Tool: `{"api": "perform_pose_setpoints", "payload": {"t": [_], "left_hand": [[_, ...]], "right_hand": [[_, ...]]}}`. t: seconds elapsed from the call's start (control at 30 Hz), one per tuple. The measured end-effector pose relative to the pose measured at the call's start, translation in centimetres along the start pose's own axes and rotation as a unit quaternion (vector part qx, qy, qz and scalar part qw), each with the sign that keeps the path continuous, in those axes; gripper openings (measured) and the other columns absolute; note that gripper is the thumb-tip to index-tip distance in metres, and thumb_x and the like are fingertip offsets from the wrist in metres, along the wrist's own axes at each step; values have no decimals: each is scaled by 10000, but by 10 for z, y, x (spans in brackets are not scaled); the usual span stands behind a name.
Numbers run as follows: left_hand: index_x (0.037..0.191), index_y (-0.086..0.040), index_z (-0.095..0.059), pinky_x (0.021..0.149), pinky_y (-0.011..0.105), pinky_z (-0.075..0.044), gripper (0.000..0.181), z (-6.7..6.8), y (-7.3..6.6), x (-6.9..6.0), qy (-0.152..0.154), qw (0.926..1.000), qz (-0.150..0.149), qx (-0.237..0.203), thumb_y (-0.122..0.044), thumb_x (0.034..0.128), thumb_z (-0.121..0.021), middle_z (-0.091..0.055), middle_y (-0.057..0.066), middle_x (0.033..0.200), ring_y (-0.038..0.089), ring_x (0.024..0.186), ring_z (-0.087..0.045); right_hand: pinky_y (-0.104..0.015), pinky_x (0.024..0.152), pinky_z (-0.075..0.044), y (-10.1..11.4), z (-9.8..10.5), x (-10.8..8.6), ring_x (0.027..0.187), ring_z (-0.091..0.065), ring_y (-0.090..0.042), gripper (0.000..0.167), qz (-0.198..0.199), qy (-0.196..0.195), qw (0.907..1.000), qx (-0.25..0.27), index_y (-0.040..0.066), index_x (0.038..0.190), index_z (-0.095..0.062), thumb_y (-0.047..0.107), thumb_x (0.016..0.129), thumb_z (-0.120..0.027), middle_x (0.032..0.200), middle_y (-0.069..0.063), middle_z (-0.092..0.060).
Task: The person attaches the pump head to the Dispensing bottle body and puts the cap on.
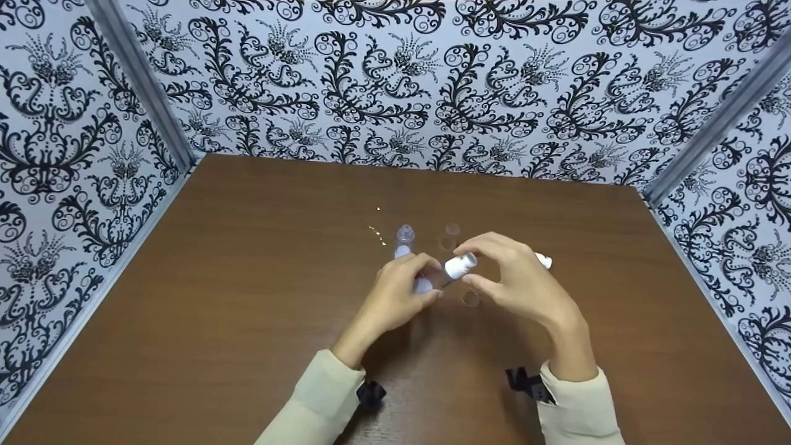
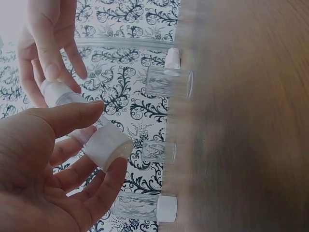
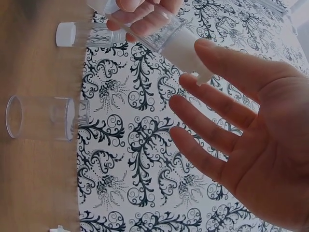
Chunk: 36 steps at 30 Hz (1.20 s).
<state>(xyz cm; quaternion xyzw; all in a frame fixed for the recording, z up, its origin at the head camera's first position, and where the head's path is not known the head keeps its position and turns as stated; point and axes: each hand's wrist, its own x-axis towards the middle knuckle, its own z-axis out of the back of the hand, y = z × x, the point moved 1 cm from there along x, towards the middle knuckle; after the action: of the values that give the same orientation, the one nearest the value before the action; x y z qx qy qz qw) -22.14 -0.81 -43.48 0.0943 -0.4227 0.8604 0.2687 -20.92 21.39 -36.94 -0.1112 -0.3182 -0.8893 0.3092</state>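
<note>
A clear airless pump bottle with a white base (image 2: 108, 147) and a white pump top (image 1: 460, 266) is held tilted above the table. My left hand (image 1: 395, 290) grips its lower part, thumb on one side and curled fingers around the other. At the upper end, my right hand (image 1: 522, 275) pinches the white pump top between thumb and forefinger; the other fingers (image 3: 212, 123) stay spread. Just beyond the left hand, another clear bottle (image 1: 405, 236) with a white base (image 2: 167, 209) stands upright on the table.
Clear cylindrical caps (image 1: 471, 298) (image 2: 169, 82) stand on the brown table (image 1: 247, 278) near the hands. A small white pump part (image 1: 544, 260) lies behind the right hand. Small shiny gold flecks (image 1: 378, 233) lie left of the standing bottle. Patterned walls (image 1: 395, 93) enclose the table's back and sides.
</note>
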Motion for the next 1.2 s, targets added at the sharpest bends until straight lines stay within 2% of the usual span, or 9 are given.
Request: {"api": "perform_pose_setpoints", "payload": {"t": [0.23,0.4,0.7,0.93,1.2], "left_hand": [[1103,-110,-734,823,350,-536,297,-1,0,0,7,10000,43,13,-125,851,-890,-746,33,1037,190,936,-697],[1102,-107,-736,822,355,-536,299,-1,0,0,-15,10000,6,38,-123,847,-892,-750,37,1036,197,932,-695],[1101,-105,-738,824,357,-538,303,-1,0,0,-23,10000,9,12,-118,843,-896,-753,40,1041,202,936,-698],[1108,-105,-736,806,355,-529,305,-1,0,0,-16,10000,33,82,-131,848,-894,-746,43,1033,207,918,-692],[1099,-104,-735,816,367,-535,297,-2,0,0,22,9999,46,97,-119,846,-890,-743,36,1026,206,930,-690]], "right_hand": [[-326,944,-536,-1,-3,0,1041,-664,-95,329,140,-1,9999,-6,138,1146,-777,-18,866,-850,1114,72,-739],[-333,901,-540,-1,-5,1,990,-661,-90,301,95,3,9999,-50,144,1127,-778,-13,878,-839,1052,84,-735],[-344,884,-549,0,-7,3,953,-665,-89,213,-284,73,9996,-35,150,1117,-771,96,922,-835,1044,92,-732],[-408,872,-558,1,-8,4,911,-666,-102,150,-606,-40,9981,-42,158,1066,-774,142,928,-831,981,89,-729],[-316,732,-523,1,-13,5,793,-682,-72,67,-1088,-167,9939,-63,210,965,-765,238,943,-822,879,119,-727]]}}
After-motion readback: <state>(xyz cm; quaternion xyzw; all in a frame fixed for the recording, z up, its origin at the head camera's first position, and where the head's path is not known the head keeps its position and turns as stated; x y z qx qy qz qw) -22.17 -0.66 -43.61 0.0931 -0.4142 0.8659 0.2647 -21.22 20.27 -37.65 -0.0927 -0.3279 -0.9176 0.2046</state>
